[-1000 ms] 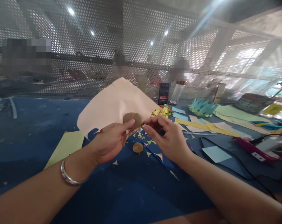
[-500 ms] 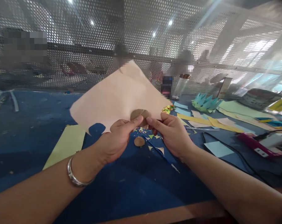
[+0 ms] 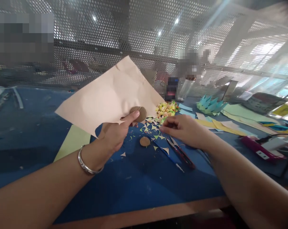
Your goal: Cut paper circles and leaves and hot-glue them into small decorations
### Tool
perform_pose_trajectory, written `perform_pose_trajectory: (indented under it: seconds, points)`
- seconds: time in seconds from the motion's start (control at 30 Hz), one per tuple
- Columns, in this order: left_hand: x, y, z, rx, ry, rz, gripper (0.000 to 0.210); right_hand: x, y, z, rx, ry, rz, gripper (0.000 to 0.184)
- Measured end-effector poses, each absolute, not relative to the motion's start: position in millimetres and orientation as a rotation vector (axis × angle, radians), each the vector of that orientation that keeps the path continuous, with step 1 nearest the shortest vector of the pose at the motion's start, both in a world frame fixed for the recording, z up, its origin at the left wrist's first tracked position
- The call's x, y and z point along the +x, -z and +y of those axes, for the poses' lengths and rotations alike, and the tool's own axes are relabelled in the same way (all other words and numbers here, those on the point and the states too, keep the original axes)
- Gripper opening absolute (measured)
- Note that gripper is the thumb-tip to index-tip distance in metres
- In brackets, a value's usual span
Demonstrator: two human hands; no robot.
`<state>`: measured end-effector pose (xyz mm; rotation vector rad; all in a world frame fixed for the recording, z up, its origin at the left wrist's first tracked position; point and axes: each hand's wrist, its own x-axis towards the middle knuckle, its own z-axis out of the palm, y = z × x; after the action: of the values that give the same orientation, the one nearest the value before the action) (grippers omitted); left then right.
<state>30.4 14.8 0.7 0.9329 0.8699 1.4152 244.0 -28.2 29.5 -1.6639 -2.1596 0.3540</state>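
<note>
My left hand [image 3: 120, 132] pinches a large pale pink paper sheet [image 3: 93, 101] together with a brown round disc [image 3: 141, 114], which lies against the sheet's lower edge under my thumb. Curved bites are cut out of that edge. My right hand [image 3: 178, 127] hovers over the table with its fingers loosely bent, a gap at the thumb, and nothing visible in it. Below it lie scissors [image 3: 182, 154] with dark red handles and a thin blue tool [image 3: 166, 152] with a pale tip. A second round disc [image 3: 144, 141] rests on the blue tabletop nearby.
Small paper scraps [image 3: 153, 127] and a heap of yellow and orange bits [image 3: 166, 109] lie beyond my hands. To the right are paper strips [image 3: 224, 125], a blue-green folded paper piece [image 3: 210, 105] and a magenta power strip [image 3: 263, 152]. Yellow-green paper [image 3: 72, 141] lies left.
My right hand has let go of the pink sheet and moved slightly right. My left hand has carried the sheet and disc left. The scissors and a pink scrap now show on the table.
</note>
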Motion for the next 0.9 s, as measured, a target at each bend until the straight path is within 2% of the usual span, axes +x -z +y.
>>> perform_pose_trajectory:
  seconds: [0.17,0.27,0.4,0.57,0.63,0.8,0.9]
  points:
    - [33.6,-5.1,7.7,0.958,-1.450,0.837,0.023,251.1,-28.6,-57.0,-2.091,-0.060,-2.420,0.031]
    - [33.4,-5.8,7.1,0.892,-1.432,0.848,0.023,255.3,-17.9,-71.9,-2.213,-0.082,-2.423,0.026]
    - [32.5,-6.2,7.8,0.844,-1.397,0.840,0.023,261.7,-7.1,-79.0,-2.228,-0.202,-2.330,0.022]
    - [32.3,-5.3,6.6,0.808,-1.353,0.825,0.023,268.5,-1.6,-72.4,-2.045,-0.210,-2.265,0.021]
    - [32.5,-4.8,5.6,0.793,-1.346,0.823,0.024,267.1,-2.0,-68.9,-1.928,-0.315,-2.161,0.020]
    - [33.7,-6.1,2.4,0.773,-1.283,0.773,0.024,247.5,-6.7,-62.1,-1.514,-0.905,-1.660,0.020]
    - [35.1,-7.9,-0.5,0.742,-1.280,0.748,0.024,231.0,-6.9,-58.4,-1.341,-1.015,-1.519,0.023]
